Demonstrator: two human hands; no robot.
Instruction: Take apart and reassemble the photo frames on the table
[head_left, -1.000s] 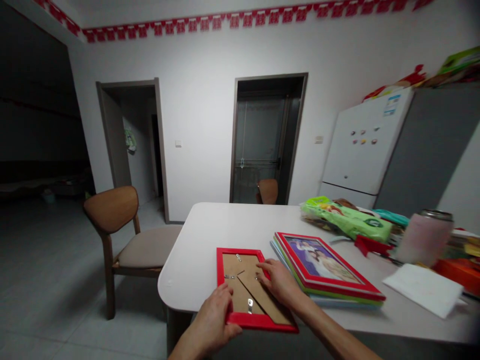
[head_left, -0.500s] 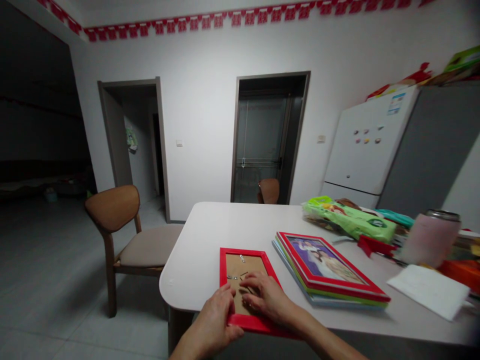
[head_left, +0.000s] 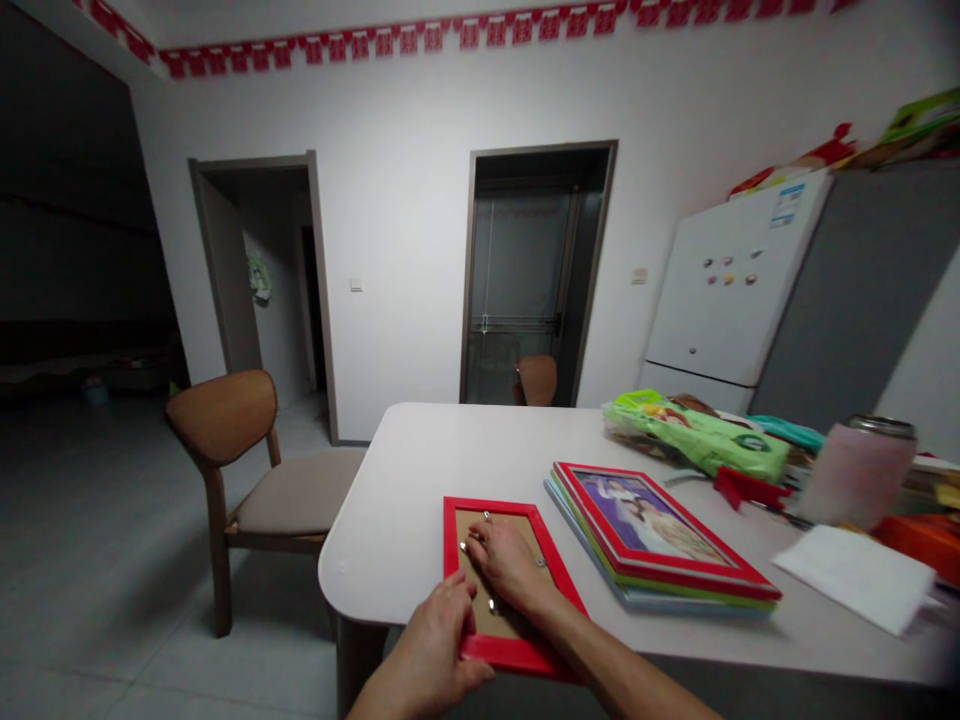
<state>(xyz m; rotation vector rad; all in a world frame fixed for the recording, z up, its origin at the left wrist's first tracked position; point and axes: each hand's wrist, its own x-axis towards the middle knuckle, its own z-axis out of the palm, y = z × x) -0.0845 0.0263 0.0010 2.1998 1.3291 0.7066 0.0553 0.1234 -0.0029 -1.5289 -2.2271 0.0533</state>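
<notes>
A red picture frame (head_left: pixel 553 548) lies face down on the table, its brown backing board (head_left: pixel 471 522) showing. My left hand (head_left: pixel 431 635) grips the frame's lower left corner, thumb along the bottom rail and fingers on the left side. Over the backing reaches my right hand (head_left: pixel 504 565), fingers bent and closed at a small metal clip (head_left: pixel 464 547) by the left rail. Other metal clips sit at the top, on the right edge and lower on the board. My right hand and forearm hide part of the backing.
Right of the frame stands a stack of picture frames (head_left: pixel 645 525), a red one with a photo on top. Beyond lie a green package (head_left: pixel 694 437), a pink jar (head_left: pixel 859 475) and white tissue (head_left: pixel 855 578). A wooden chair (head_left: pixel 225 415) stands left of the table.
My right hand has moved up and left across the backing, to the clip by the left rail. The lower and right clips are now uncovered. My left hand stays at the corner.
</notes>
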